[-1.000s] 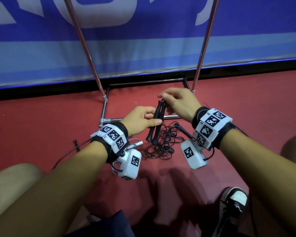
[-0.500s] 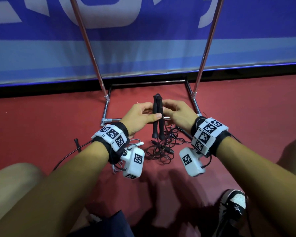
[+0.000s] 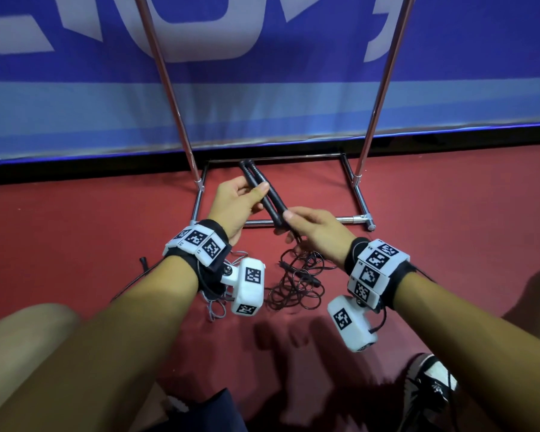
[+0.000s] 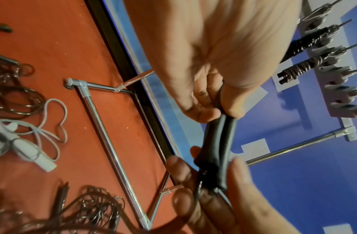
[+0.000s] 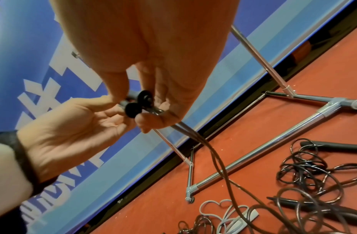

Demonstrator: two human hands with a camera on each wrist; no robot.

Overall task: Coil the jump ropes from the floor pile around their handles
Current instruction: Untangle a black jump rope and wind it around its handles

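Note:
Two black jump rope handles (image 3: 262,191) are held side by side above the red floor, their tops tilted away and to the left. My left hand (image 3: 253,194) grips them round the middle, thumb on top. My right hand (image 3: 289,226) pinches their lower ends (image 5: 138,102), where the thin black cord (image 5: 217,159) comes out. The cord hangs down to a tangled pile of black rope (image 3: 296,282) on the floor below my hands. In the left wrist view the handles (image 4: 219,139) run between both hands.
A chrome rack base (image 3: 293,220) lies on the floor under my hands, with its uprights against a blue banner wall (image 3: 262,104). Coiled ropes (image 4: 306,41) hang on the rack. A grey jump rope (image 4: 33,142) lies by the pile. A shoe (image 3: 430,388) is at lower right.
The handles have tipped from upright to leaning away and left. My left hand has moved up with them, and my right hand has slid down to their lower ends.

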